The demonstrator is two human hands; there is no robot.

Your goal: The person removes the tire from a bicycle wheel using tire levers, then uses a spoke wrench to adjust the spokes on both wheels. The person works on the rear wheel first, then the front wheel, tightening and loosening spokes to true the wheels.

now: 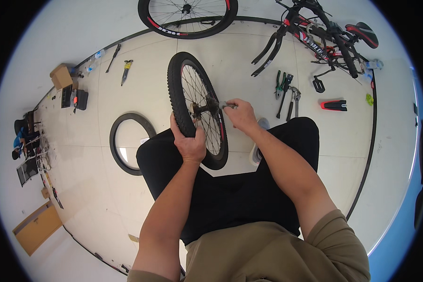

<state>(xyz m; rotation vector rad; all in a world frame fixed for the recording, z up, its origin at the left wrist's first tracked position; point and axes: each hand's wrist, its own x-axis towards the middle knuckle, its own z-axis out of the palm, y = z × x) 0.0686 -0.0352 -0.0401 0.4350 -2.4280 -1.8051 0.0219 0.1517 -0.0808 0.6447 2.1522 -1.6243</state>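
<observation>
While the wheel (200,110) sits eleven o'clock from the lap (235,197) (long axis eleven-to-five), the left grip (189,142) clamps its tyre (174,89) and the right grip (241,115), nearer its sprockets (213,106), pinches a metal tool (226,105) toward nine.

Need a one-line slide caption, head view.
Left hand grips a bicycle wheel by its tire; right hand holds a small grey piece at the hub.

floor (91,188): pale tiles | walls (51,42): white, dark skirting (374,120) | door (40,230): yellow-brown, lower left
</observation>
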